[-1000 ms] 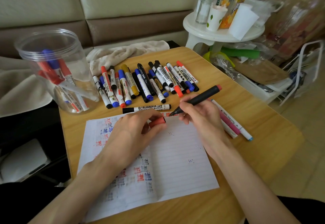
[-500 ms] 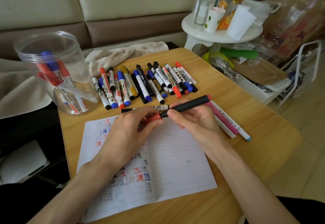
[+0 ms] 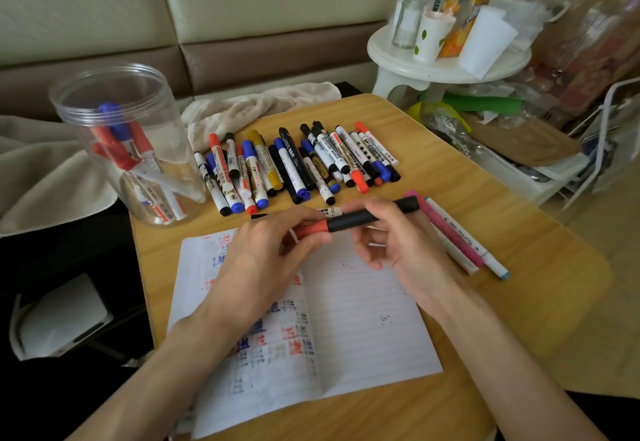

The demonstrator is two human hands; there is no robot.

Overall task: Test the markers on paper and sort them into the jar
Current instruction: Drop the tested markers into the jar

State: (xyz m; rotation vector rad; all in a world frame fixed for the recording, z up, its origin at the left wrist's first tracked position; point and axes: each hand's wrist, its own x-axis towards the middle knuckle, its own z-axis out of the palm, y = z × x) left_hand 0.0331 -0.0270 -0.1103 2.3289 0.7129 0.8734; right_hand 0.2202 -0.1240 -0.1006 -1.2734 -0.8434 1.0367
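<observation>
Closest to us at the bottom of the frame, the lined paper lies flat on the wooden table, its left half covered in red, blue and black scribbles. Just above its top edge we've got the black marker in both hands. Its long axis runs left to right and rises a bit to the right, with the red cap end pointing left. Our left hand has its fingers curled round the cap, and our right hand pinches the black barrel, spare fingers loosely bent. There's bare tabletop to the right of the paper, out to the rounded edge, with a pink marker and a couple of white ones lying just beside our right hand. Further back, a row of markers lies side by side mid-frame. In the upper left, the clear jar stands upright and open at the table's left edge, with red and blue markers leaning inside.
</observation>
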